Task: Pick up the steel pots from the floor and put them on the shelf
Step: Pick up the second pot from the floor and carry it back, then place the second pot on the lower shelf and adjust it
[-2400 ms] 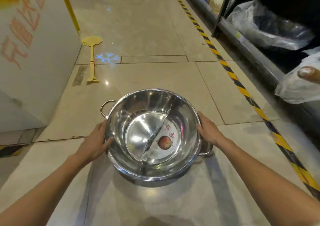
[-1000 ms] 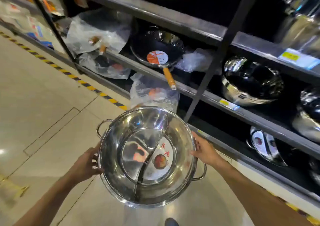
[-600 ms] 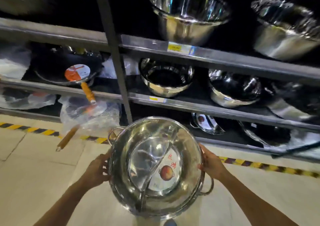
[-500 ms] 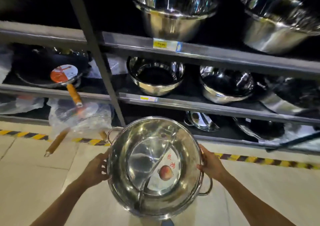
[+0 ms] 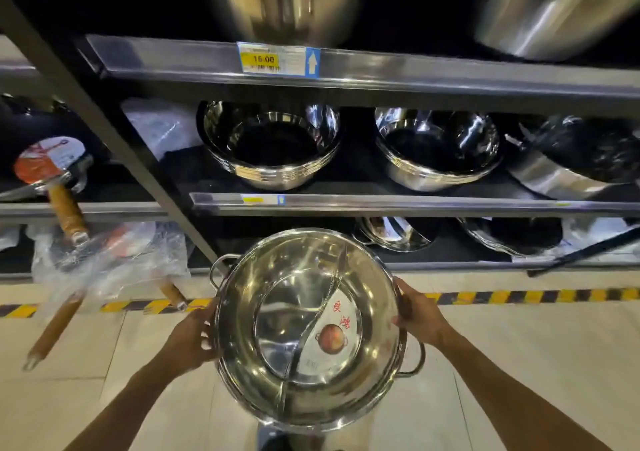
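Observation:
I hold a wide steel pot [image 5: 277, 315] with a curved divider and a round paper label inside, in the air in front of the shelf unit. My left hand [image 5: 188, 339] grips its left rim and my right hand [image 5: 417, 313] grips its right rim. Loop handles stick out at the pot's upper left and lower right. The lowest shelf [image 5: 433, 265] lies just beyond the pot, with a steel pot [image 5: 394, 234] lying on it. The middle shelf [image 5: 381, 203] carries two stacks of steel bowls [image 5: 270, 145].
A slanted dark upright post [image 5: 114, 139] crosses the left of the shelves. Pans with wooden handles [image 5: 67, 213], some in plastic wrap [image 5: 104, 260], stick out on the left. A yellow-black floor stripe [image 5: 519, 296] runs along the shelf base. Large steel basins [image 5: 287, 0] sit on the top shelf.
The pot has come up off the floor in both hands, and my view has swung from the aisle to face the shelves. Over the last half second the shelves have drawn closer.

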A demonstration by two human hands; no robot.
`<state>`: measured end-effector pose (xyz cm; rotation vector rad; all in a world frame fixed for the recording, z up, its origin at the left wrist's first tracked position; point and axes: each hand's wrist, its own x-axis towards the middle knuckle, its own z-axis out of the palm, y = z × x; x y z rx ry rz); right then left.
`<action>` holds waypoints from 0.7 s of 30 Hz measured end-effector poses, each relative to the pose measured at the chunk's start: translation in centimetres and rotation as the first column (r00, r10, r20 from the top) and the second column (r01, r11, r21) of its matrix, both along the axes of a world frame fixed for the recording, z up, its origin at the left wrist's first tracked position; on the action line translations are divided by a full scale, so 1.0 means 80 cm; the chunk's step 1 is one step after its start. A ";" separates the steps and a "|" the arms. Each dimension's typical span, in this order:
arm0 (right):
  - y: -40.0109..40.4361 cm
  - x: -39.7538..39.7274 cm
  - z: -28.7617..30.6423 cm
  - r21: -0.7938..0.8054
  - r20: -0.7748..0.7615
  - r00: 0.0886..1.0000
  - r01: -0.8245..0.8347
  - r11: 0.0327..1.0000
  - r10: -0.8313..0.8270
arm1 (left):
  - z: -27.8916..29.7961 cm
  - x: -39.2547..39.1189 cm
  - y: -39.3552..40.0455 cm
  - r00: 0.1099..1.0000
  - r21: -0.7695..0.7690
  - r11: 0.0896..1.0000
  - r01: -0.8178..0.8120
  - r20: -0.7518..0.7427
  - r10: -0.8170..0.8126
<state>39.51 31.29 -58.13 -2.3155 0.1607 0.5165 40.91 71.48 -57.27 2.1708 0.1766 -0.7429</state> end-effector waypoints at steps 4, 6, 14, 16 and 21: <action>0.005 0.038 -0.047 -0.015 0.015 0.999 0.041 0.999 -0.041 | -0.045 0.050 0.004 0.990 0.101 0.989 0.106 0.081 -0.114; 0.009 0.059 -0.073 -0.017 0.033 0.998 0.045 0.999 -0.044 | -0.075 0.079 0.007 0.995 0.107 0.993 0.050 0.078 -0.058; 0.004 0.175 -0.193 0.052 0.206 0.978 -0.044 0.998 0.032 | -0.198 0.178 0.013 0.971 -0.095 0.993 -0.073 0.219 0.092; -0.001 0.200 -0.219 0.036 0.235 0.970 -0.066 0.997 0.056 | -0.225 0.199 0.007 0.965 -0.075 0.997 0.000 0.262 0.020; -0.019 0.248 -0.285 0.102 0.288 0.956 -0.084 0.991 0.051 | -0.286 0.246 0.009 0.921 0.031 0.998 0.056 0.384 -0.064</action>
